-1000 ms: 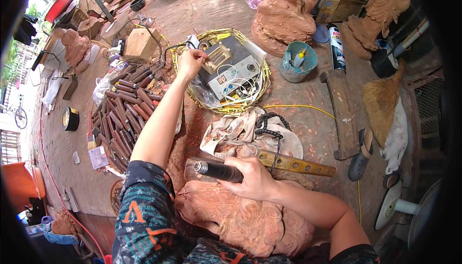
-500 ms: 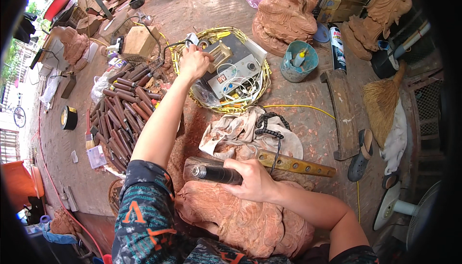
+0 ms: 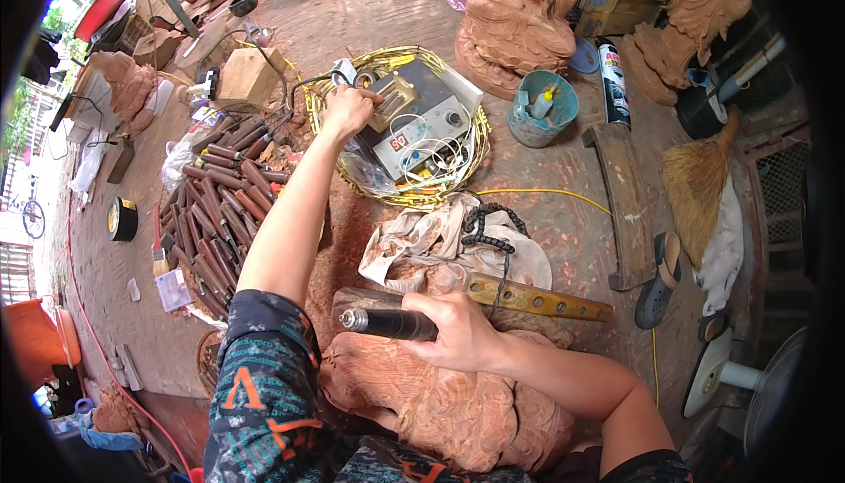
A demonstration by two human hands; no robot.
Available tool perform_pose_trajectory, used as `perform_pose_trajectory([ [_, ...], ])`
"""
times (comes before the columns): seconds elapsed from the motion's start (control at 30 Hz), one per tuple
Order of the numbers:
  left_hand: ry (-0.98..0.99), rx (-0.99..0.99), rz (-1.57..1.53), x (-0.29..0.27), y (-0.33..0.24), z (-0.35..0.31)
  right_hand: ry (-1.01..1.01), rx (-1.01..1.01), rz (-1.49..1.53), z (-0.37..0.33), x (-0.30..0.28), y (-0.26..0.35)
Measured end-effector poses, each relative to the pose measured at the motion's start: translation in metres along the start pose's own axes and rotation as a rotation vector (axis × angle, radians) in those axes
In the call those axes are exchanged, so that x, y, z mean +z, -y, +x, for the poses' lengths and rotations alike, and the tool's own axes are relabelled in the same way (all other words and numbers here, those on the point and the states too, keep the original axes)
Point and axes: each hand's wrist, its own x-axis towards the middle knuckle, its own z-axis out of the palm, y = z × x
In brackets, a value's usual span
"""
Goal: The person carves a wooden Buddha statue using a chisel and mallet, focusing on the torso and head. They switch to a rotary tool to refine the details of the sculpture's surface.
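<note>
My right hand (image 3: 458, 331) is wrapped round a black rotary handpiece (image 3: 392, 322), its metal tip pointing left, with a coiled dark cord (image 3: 486, 235) running away from it. Below lies a reddish carved wood piece (image 3: 440, 399) close to my body. Farther off, my left hand (image 3: 349, 113) reaches over the left rim of a yellow woven basket (image 3: 482, 144). Its fingers are bent beside a white item (image 3: 343, 69) and a slotted wooden block (image 3: 396, 103); what they grip is hidden. In the basket sits a grey control box (image 3: 427, 144) with a lit display and white cable.
Many brown-handled chisels (image 3: 207, 219) are heaped left of my left arm. A crumpled cloth (image 3: 414, 241) and a yellow level (image 3: 537, 296) lie beyond the carving. A blue bucket (image 3: 544, 122), spray can (image 3: 614, 82), wooden plank (image 3: 623, 206) and seated statue (image 3: 515, 34) stand right.
The view has shifted slightly. My left hand stays at the basket's left side, its fingers a little lower against the white item. My right hand still holds the rotary handpiece.
</note>
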Motion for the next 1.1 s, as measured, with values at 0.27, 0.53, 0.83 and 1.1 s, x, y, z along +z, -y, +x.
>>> perform_pose_trajectory([
  [0.27, -0.111, -0.019, 0.191, -0.001, -0.022, -0.014, 0.014, 0.024, -0.003, -0.001, -0.002, -0.001],
  [0.53, 0.036, -0.027, 0.104, -0.001, -0.011, -0.004, 0.023, 0.013, -0.005, -0.001, 0.0, -0.001],
  [0.83, -0.252, -0.075, -0.257, 0.0, -0.007, -0.015, 0.025, 0.027, 0.005, -0.001, -0.001, -0.001],
  [1.1, -0.245, -0.039, -0.216, 0.008, 0.003, -0.021, 0.024, 0.017, 0.0, -0.001, -0.001, 0.0],
])
